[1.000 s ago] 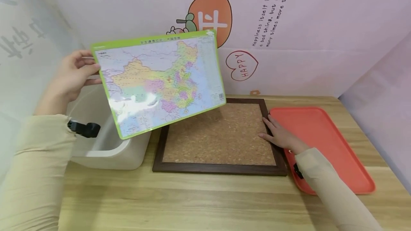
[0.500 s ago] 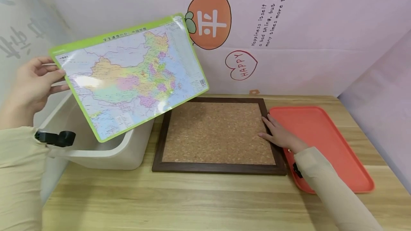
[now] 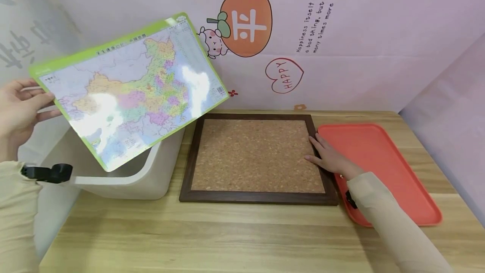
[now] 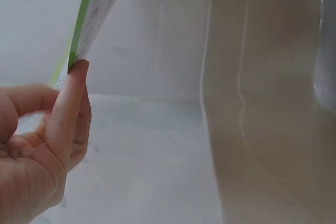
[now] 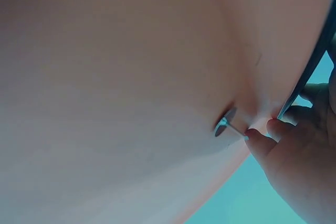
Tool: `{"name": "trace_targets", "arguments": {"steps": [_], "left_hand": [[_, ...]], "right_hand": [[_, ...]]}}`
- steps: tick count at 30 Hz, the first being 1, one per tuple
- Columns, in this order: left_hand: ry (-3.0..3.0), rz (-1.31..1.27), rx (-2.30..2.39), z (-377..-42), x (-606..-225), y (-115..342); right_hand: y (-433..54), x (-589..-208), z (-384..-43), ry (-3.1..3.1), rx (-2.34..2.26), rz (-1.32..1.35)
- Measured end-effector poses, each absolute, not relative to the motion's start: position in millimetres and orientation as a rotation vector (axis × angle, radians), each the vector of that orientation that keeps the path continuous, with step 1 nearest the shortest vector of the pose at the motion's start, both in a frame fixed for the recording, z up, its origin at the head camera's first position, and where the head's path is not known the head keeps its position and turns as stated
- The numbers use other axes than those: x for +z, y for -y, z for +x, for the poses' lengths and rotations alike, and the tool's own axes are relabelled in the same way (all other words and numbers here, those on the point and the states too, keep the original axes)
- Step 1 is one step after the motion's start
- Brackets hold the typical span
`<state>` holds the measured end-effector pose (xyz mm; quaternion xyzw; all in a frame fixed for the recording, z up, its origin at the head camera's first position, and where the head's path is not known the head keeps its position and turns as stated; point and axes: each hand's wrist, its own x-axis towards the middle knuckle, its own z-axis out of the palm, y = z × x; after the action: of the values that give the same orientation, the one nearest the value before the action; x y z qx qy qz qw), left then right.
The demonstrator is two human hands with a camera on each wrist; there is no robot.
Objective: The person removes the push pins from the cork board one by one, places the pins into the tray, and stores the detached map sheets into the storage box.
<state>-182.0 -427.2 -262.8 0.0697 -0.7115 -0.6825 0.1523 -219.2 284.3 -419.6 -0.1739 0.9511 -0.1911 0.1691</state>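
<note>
My left hand point(image 3: 20, 111) pinches the left edge of a glossy, green-bordered map point(image 3: 132, 96), held tilted in the air over the white bin point(image 3: 159, 176). In the left wrist view the thumb and fingers grip the map's green edge point(image 4: 81, 22). The right hand point(image 3: 331, 157) rests with fingers spread on the right side of a cork board point(image 3: 257, 155) in a dark wooden frame. Beside that hand's fingertips, in the right wrist view, is a small pin with a round flat head point(image 5: 226, 121); whether they touch it I cannot tell.
A red tray point(image 3: 382, 167) lies to the right of the cork board, partly under the right forearm. The bin stands close to the board's left side. Behind the wooden table point(image 3: 212, 235) rises a pale printed wall covering point(image 3: 352, 70).
My left hand has carried the map leftward, turning it a little and baring more of the cork board's upper left. The right hand has stayed on the frame.
</note>
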Motion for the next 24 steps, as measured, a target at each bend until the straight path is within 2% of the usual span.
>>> {"name": "trace_targets", "arguments": {"steps": [3,6,16,24], "left_hand": [[2.313,0.295,-1.686,-169,-251,401],[2.561,0.322,-1.375,-170,-251,396],[2.763,0.25,-1.009,-201,-286,442],[2.817,0.23,-0.913,-202,-286,443]], "right_hand": [[-284,-418,-219,-2.705,-0.544,-0.495],[-285,-419,-219,-2.706,-0.535,-0.483],[-281,-421,-218,-2.703,-0.537,-0.475],[-279,-418,-216,-2.703,-0.537,-0.467]]}}
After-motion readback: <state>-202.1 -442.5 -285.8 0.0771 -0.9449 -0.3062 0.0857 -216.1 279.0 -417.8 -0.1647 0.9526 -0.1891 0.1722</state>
